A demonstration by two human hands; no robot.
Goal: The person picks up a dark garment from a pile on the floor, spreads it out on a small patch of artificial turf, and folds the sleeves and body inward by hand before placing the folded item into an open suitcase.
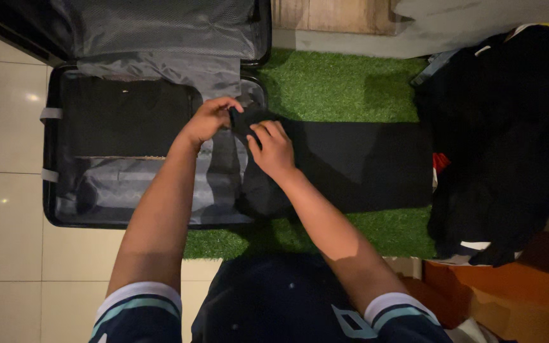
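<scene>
Gripping one black garment point(351, 162) — two hands

Suitcase lid point(160, 25) cut off at top edge; dark clothing pile point(509, 140) runs off right — individual items indistinguishable in shadow.

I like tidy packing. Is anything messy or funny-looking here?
Yes. A heap of dark clothes lies jumbled at the right, unfolded. The black garment both hands hold hangs half over the suitcase edge onto the green mat. Nothing looks torn or spilled.
</scene>
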